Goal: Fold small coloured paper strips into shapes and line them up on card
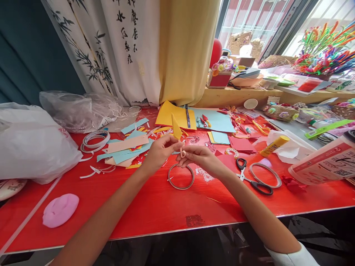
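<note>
The person's left hand (165, 148) appears to pinch the base of a pointed yellow paper piece (175, 127) between thumb and fingers. The right hand (200, 156) pinches a small pale pink curl (183, 153) just below it, above a tape roll (192, 177) on the red table (158, 207). Whether the pieces are joined cannot be told. Squeezing too hard could flatten the curl; tugging unevenly might tear or bend the thin paper.

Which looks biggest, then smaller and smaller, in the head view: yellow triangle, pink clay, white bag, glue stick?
1. White bag
2. Pink clay
3. Glue stick
4. Yellow triangle
</note>
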A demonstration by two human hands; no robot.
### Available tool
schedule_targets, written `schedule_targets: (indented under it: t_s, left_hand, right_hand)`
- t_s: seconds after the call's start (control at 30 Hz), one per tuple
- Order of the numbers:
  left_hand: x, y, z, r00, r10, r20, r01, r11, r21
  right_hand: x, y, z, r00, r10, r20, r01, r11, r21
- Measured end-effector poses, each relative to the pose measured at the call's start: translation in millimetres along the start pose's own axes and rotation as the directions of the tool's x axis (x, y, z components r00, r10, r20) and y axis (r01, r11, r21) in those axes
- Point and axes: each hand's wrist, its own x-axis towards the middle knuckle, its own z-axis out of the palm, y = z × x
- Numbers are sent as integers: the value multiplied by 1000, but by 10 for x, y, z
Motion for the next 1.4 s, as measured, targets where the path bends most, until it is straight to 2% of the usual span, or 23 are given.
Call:
schedule_targets:
  t_s: [0.13,0.23,0.3,0.43,0.7,0.83,0.97,1.27,1.4]
  left_hand:
    - [5,-8,9,998,-15,-57,13,999,-37]
    - [17,-21,14,988,-19,-154,7,996,-84]
    - [23,-30,19,983,-27,-183,9,995,-101]
    - [25,-40,28,984,-54,-171,37,994,-102]
    - [15,-52,26,982,-52,-182,30,992,-120]
    - [10,-27,49,994,-53,-99,36,986,-160]
    - [10,-3,50,997,-65,-38,58,983,-173]
    - [2,-39,79,996,-33,-83,22,991,-134]
    - [0,-50,100,998,-26,-65,17,991,-136]
  right_hand:
    - [10,27,7,998,-19,-67,18,1000,-7]
    - [27,70,17,974,-135,-184,118,988,-103]
    - [37,102,27,949,-229,-216,192,965,-179]
    - [42,142,40,918,-328,-222,256,919,-302]
    - [34,128,31,882,-403,-245,248,838,-485]
    - [29,128,35,856,-445,-263,233,786,-573]
    - [21,123,30,833,-475,-282,231,763,-604]
    - [27,121,38,834,-486,-261,213,720,-660]
    - [33,141,39,828,-495,-263,232,730,-643]
